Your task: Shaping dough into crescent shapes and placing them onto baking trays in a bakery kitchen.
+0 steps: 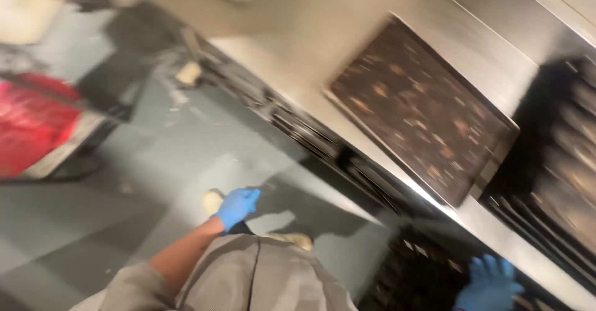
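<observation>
Neither gloved hand clearly grips anything: the left hand [236, 205] hangs loosely curled and empty over the floor [186, 162], swung out from the steel counter [298, 44]. Below the counter's edge, the right hand [490, 283] reaches with spread fingers to dark trays [422, 274] racked underneath; blur hides any hold. On the counter lies a dark baking tray [422, 109], flat, likely parked.

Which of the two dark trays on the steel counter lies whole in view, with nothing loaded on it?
The middle tray: flat, dark, speckled, all four edges showing. The other tray, at the right edge, is cut off and carries rows of pale lumps.
</observation>
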